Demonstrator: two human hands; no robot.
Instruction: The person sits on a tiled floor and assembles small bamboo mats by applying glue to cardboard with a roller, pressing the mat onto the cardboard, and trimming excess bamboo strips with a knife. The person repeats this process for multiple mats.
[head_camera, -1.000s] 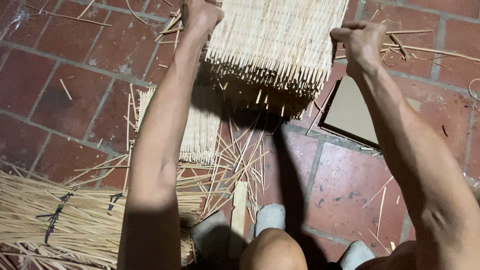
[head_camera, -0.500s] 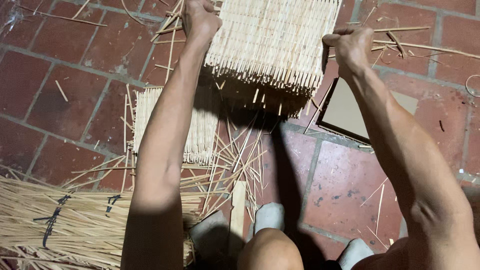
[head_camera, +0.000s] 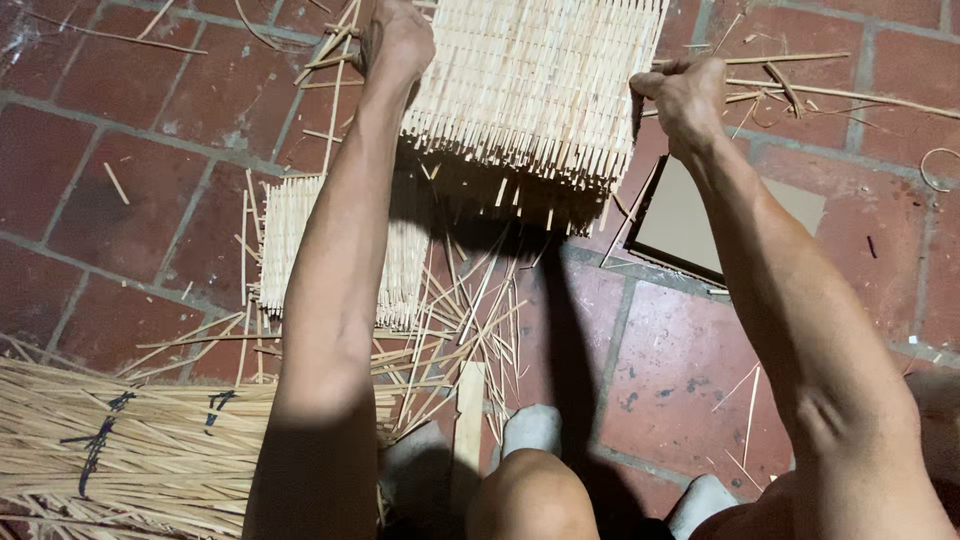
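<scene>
A woven mat of pale thin bamboo strips (head_camera: 540, 80) is lifted off the red brick floor, its loose strip ends pointing toward me. My left hand (head_camera: 398, 40) grips the mat's left edge. My right hand (head_camera: 685, 95) is closed on its right edge. Both arms are stretched forward. A shadow lies on the floor under the mat.
A smaller woven piece (head_camera: 285, 235) lies flat on the floor under my left arm. Loose strips (head_camera: 470, 320) are scattered in front of me, with a flat wooden stick (head_camera: 468, 425). A tied bundle of long strips (head_camera: 130, 450) lies at lower left. A brown board (head_camera: 690, 225) lies right.
The mat and both hands have shifted slightly; my right hand has moved a little lower and left along the edge. Grip stays the same.
</scene>
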